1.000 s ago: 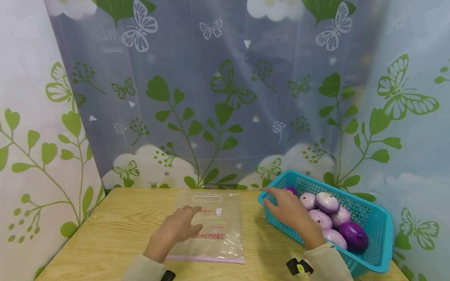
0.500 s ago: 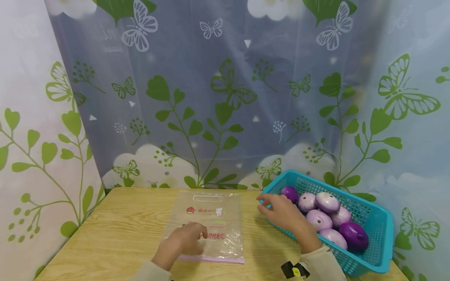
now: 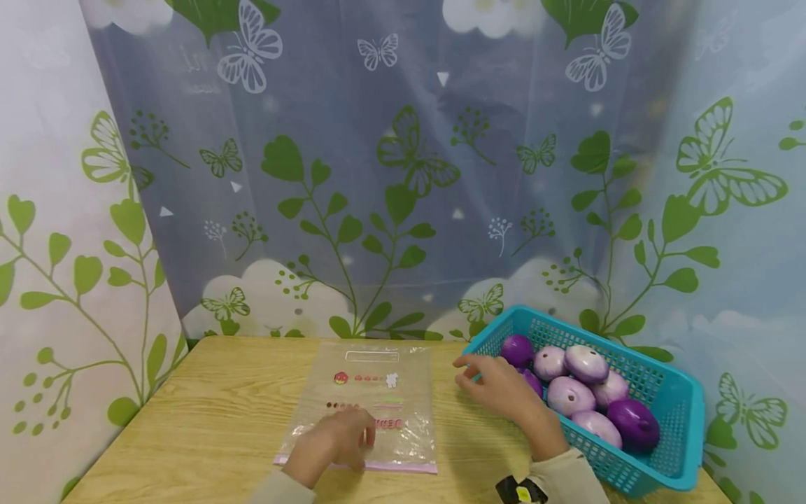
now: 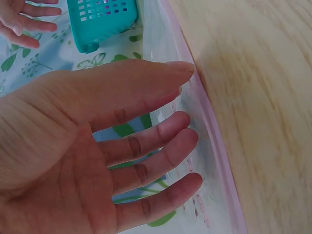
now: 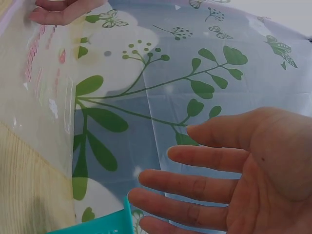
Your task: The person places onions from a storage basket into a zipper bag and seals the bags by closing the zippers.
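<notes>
A clear plastic zip bag [image 3: 409, 448] with pink print lies flat on the table, its pink zip edge [image 4: 214, 124] toward me. Over the near part of the bag is my left hand [image 3: 335, 444], fingers loosely bent and thumb close to the zip edge; nothing is held. In the left wrist view its thumb tip overlaps the pink strip, though contact is unclear. My right hand [image 3: 506, 397] hovers by the left side of a turquoise basket [image 3: 689, 420], fingers relaxed and holding nothing. Several red onions, pale ones [image 3: 587, 362] and deep purple ones [image 3: 634, 425], lie in the basket.
The wooden table [image 3: 208, 406] extends left of the bag. Behind it hangs a blue-grey curtain [image 3: 352, 231] with leaf and butterfly prints, and similar sheets close off both sides. The basket stands slanted at the table's right.
My left hand has come down from the bag's middle to its near zip edge. My right hand has drifted slightly left and nearer, uncovering purple onions at the basket's left end.
</notes>
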Motion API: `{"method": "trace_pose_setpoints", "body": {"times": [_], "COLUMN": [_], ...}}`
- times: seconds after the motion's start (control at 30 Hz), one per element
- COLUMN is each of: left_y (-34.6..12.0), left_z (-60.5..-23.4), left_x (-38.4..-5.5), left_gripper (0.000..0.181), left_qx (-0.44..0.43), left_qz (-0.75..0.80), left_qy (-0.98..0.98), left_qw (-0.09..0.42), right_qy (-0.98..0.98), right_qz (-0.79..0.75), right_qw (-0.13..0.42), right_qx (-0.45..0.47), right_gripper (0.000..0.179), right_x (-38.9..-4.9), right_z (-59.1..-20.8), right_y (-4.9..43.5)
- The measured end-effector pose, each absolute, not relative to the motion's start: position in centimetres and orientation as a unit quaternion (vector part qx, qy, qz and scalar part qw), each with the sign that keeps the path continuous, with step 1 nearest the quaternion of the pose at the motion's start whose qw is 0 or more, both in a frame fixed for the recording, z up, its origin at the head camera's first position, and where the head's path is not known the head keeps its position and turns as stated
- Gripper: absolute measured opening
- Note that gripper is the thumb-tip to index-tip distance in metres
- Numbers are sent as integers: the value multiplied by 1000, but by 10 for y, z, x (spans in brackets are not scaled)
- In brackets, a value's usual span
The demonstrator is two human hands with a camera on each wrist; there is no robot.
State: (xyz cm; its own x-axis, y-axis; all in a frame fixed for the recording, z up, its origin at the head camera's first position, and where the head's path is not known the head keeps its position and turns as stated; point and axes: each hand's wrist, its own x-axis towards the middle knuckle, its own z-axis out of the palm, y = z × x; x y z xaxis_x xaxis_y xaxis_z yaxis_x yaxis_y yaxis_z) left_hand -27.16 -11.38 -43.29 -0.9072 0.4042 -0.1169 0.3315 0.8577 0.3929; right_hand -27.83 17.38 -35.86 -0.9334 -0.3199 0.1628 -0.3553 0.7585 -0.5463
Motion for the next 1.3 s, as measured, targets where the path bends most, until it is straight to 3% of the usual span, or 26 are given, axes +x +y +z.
{"method": "trace_pose_setpoints", "body": {"times": [0.2, 0.43, 0.9, 1.1, 1.3], "left_y": [-113, -113, -104, -96, -88], "left_z": [-434, -437, -431, -426, -423], "left_x": [-271, -274, -277, -276, -274], "left_gripper": [34, 17, 13, 14, 15], "left_qx": [188, 197, 257, 280, 280], "left_qz": [169, 180, 259, 302, 308], "left_qy": [963, 958, 926, 910, 909], "left_qw": [96, 107, 99, 49, 5], "right_qy": [-938, -935, -936, -938, -941], "right_qz": [287, 292, 300, 287, 307], "right_qw": [35, 29, 5, 7, 19], "right_qx": [190, 199, 186, 195, 142], "right_gripper": [28, 28, 28, 26, 30], "right_x": [-280, -279, -278, -281, -282], "right_z": [-363, -368, -375, -382, -387], "right_y": [172, 171, 162, 156, 150]}}
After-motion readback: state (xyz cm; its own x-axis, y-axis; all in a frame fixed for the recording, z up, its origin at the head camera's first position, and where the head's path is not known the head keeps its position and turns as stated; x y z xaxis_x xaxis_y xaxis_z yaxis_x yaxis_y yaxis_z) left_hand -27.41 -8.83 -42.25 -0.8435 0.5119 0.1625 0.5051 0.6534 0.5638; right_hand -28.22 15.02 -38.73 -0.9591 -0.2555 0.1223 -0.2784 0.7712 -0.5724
